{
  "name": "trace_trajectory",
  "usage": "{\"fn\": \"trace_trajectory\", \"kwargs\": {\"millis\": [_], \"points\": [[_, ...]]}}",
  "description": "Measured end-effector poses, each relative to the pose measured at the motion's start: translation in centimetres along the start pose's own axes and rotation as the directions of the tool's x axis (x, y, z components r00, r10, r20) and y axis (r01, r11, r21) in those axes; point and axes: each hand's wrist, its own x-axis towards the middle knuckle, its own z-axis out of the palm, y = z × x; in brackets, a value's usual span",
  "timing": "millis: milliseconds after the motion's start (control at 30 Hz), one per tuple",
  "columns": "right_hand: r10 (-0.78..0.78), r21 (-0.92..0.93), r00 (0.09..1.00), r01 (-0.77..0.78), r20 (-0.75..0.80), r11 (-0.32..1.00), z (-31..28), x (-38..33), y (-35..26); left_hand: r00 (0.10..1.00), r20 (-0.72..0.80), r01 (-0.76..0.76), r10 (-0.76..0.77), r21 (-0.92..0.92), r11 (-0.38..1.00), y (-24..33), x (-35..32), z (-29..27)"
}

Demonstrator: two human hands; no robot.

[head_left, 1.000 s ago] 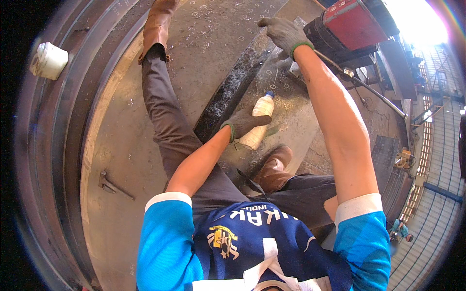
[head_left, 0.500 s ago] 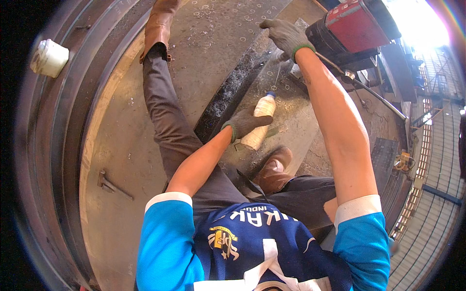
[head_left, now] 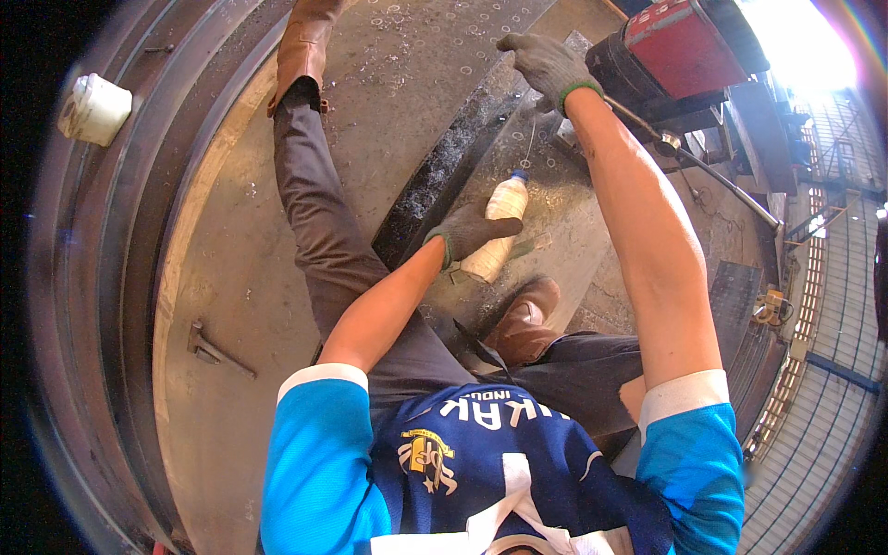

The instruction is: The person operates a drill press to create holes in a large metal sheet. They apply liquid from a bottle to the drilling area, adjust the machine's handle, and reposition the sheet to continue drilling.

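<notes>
I see the left hand (head_left: pixel 472 231), gloved, wrapped around a white plastic bottle (head_left: pixel 497 227); fingers closed on its middle, bottle tilted, cap end pointing up and away from the body, base down near the brown boot (head_left: pixel 525 319). Right hand (head_left: pixel 546 60), also gloved, is stretched well out ahead of the left, fingers curled loosely, fingertips resting on or just above the edge of a grey metal plate (head_left: pixel 546 199); can't tell if it pinches anything. A thin wire (head_left: pixel 529 143) hangs down between right hand and bottle cap; whether the right hand holds it, I can't tell. Dark steel bar (head_left: pixel 444 180) lies just left of the left hand, running diagonally. Red machine (head_left: pixel 684 46) sits just right of the right hand. Well out to the left of both hands, a white roll (head_left: pixel 92 109) rests on the curved steel rim (head_left: pixel 83 277).
</notes>
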Motion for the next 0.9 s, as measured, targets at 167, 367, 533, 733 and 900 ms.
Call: {"fn": "trace_trajectory", "kwargs": {"millis": [167, 367, 533, 733, 900], "points": [[-0.001, 0.003, 1.0, 0.001, 0.016, 1.0, 0.2, 0.1, 0.1, 1.0, -0.01, -0.005, 0.005, 0.039, 0.999, 0.5, -0.3, -0.1], [0.083, 0.031, 0.995, -0.085, 0.06, 0.996, -0.6, 0.2, -0.4, 1.0, 0.007, -0.008, 0.008, -0.017, 1.0, 0.6, -0.4, -0.1], [0.118, 0.08, 0.99, -0.124, 0.08, 0.989, -1.0, 0.2, -0.7, 1.0, 0.0, -0.015, 0.015, -0.022, 1.0, 1.2, -0.7, -0.1], [0.114, 0.075, 0.99, -0.12, 0.086, 0.99, -1.0, -0.1, -0.8, 0.999, 0.026, 0.032, -0.033, 0.061, 0.998, 1.5, -0.9, -0.1], [0.036, -0.022, 0.996, -0.035, 0.081, 0.999, -0.2, 0.1, -0.1, 0.998, 0.027, 0.053, -0.056, 0.121, 0.991, 1.1, -0.5, -0.3]]}}
